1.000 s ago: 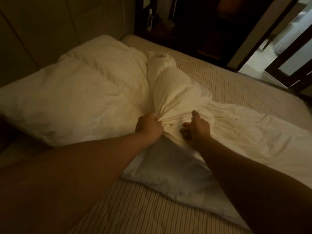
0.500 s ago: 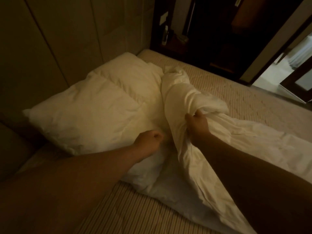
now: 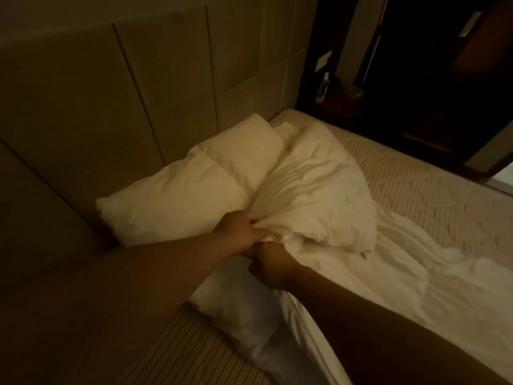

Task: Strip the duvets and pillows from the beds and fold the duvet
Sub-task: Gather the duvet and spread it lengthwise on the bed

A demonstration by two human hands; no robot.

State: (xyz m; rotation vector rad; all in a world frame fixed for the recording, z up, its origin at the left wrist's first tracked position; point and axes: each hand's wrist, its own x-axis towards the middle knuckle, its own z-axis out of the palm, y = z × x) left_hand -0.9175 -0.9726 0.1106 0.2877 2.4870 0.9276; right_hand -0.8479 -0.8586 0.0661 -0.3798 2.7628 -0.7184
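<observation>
**White cloth bunched between two fists at the near edge of the pillows**

White cover [image 3: 410,276] trails from the hands toward the lower right, across the striped mattress [image 3: 433,187], and that is the direction the coming pull depends on: the loose cloth runs away to the right and down, while the stuffed bulk lies up and beyond the knuckles. The left hand [image 3: 241,232] has its fingers curled tight into a gather of cloth at the lower corner of the puffy pillow [image 3: 319,195]. The right hand [image 3: 270,263] sits just below it and touching it, fist closed on the same bunch. Both are about equally near the gather; the left is slightly farther up the bed.

That pillow lies with its long axis running from the hands up toward the far corner of the bed. A second pillow [image 3: 194,190] rests beside it on the left, against the padded headboard [image 3: 111,120], the two touching along one long side.

Dim light makes much unclear. It may be that the gripped cloth belongs to the pillow's case rather than the duvet cover; the folds do not settle it. The fingertips are buried in fabric. Under the forearms a paler fold [image 3: 249,329] disappears, and the right forearm cuts off the cover's lower edge.
</observation>
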